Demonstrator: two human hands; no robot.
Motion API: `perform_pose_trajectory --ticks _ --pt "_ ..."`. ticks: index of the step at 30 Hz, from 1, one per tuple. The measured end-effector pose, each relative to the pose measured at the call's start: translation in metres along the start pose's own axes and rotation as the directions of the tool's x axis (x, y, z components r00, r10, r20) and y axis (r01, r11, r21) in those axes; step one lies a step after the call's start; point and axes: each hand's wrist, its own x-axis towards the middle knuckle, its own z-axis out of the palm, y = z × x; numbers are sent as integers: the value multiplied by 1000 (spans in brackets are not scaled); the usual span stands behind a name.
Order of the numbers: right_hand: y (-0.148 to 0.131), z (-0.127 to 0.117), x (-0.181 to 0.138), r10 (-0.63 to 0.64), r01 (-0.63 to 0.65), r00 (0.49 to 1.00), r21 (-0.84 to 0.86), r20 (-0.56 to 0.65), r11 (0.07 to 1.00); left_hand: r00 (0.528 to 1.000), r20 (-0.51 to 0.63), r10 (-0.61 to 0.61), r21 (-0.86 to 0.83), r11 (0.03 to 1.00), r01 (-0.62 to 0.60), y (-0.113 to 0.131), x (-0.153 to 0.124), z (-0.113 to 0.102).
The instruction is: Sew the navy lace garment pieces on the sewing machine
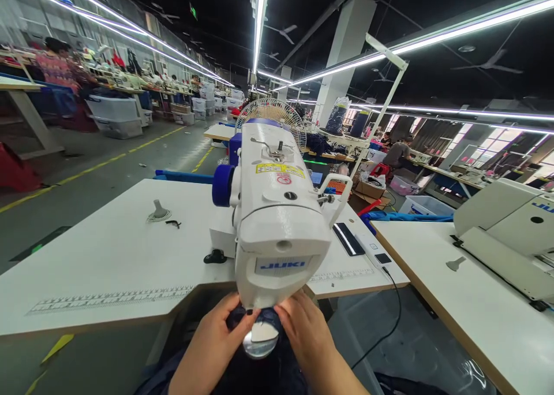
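Note:
A white JUKI sewing machine (pixel 281 227) stands straight ahead of me, its head end toward me. Dark navy fabric (pixel 277 366) lies below its front end and runs down into my lap. On the left of the machine's lower end, my left hand (pixel 220 331) pinches the fabric between thumb and fingers. Opposite it, my right hand (pixel 305 328) presses its fingers together on the same fabric. Between the two hands shows a brightly lit, rounded white and metallic part (pixel 260 340). The needle area is hidden under the machine head.
A phone (pixel 348 239) and a small device with a cable (pixel 383 258) lie on the white table (pixel 108 250), right of the machine. A grey piece with coiled cord (pixel 159 211) sits at left. Another sewing machine (pixel 511 233) stands at right. Other people work farther back.

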Motion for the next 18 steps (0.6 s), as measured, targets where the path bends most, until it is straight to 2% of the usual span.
perform_pose_trajectory --ticks 4,7,8,10,11,13,14,16,18 --pt "-6 -3 6 -185 183 983 -109 -16 977 1000 -13 9 -22 1000 -10 -1 0 2" --pt "-9 -3 9 -167 166 986 -131 -2 977 1000 -18 15 -47 999 -16 2 0 0" --pt "-8 -2 10 -112 114 993 -99 22 988 1000 -18 5 -42 999 -6 3 0 -1" --pt "-5 -2 14 103 -106 991 35 83 994 1000 -21 -16 -30 999 16 5 -1 -2" --pt "-2 -3 17 230 -247 965 135 128 960 999 -23 -22 -27 999 21 6 -1 -2" --pt "3 -6 28 395 -480 873 364 286 798 999 -37 -22 -22 1000 21 7 -1 -2" --pt "5 -8 34 402 -543 836 462 374 701 998 -53 -19 -17 1000 18 7 0 -1" --pt "7 -14 46 333 -595 799 581 501 555 997 -76 -26 -1 1000 26 7 1 0" --pt "8 -18 53 310 -616 781 586 542 526 994 -91 -58 11 998 60 7 1 2"
